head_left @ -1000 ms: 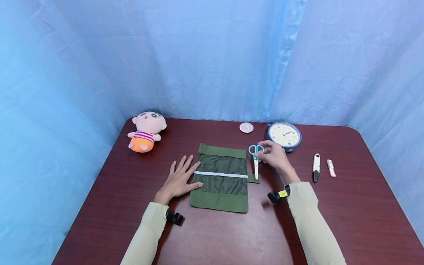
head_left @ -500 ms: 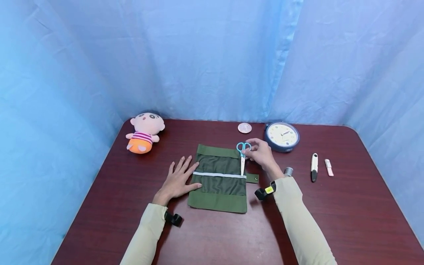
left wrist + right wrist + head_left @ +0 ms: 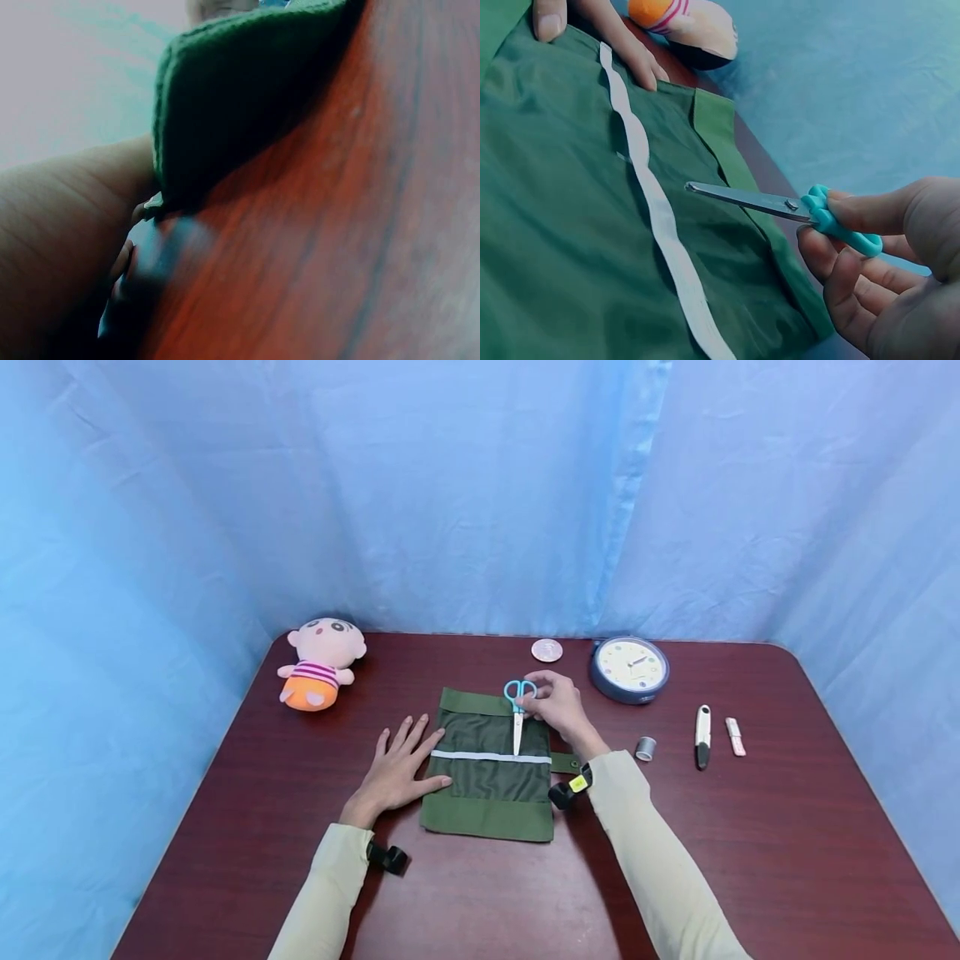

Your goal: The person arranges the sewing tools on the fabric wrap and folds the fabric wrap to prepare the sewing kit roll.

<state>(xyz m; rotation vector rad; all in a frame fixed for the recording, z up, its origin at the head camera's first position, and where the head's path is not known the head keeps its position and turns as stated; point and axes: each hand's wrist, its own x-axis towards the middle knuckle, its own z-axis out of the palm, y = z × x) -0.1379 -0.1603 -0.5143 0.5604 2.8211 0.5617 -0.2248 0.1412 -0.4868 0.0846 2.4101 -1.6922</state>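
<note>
A green cloth pouch [image 3: 487, 820] lies spread on the table, a white elastic band [image 3: 487, 757] across its middle. My right hand [image 3: 561, 706] pinches scissors [image 3: 517, 727] by their light blue handles above the pouch. In the right wrist view the scissors' closed blades [image 3: 742, 197] point toward the band [image 3: 660, 214], their tip a little short of it. My left hand [image 3: 393, 774] lies flat with spread fingers at the pouch's left edge, thumb and fingertips on the cloth. The left wrist view shows a raised green cloth corner [image 3: 232, 97] beside my hand [image 3: 67, 217].
A plush doll [image 3: 318, 664] sits at the back left. At the back right are a round pink-white disc [image 3: 547, 650] and a blue clock [image 3: 630, 670]. A thread spool [image 3: 645, 748], a white-and-black tool [image 3: 702, 737] and a small white-pink item [image 3: 735, 737] lie on the right.
My right hand has carried the scissors leftward from the pouch's right edge to over the cloth. The spool has come into sight from behind the right arm. My left hand has stayed on the pouch.
</note>
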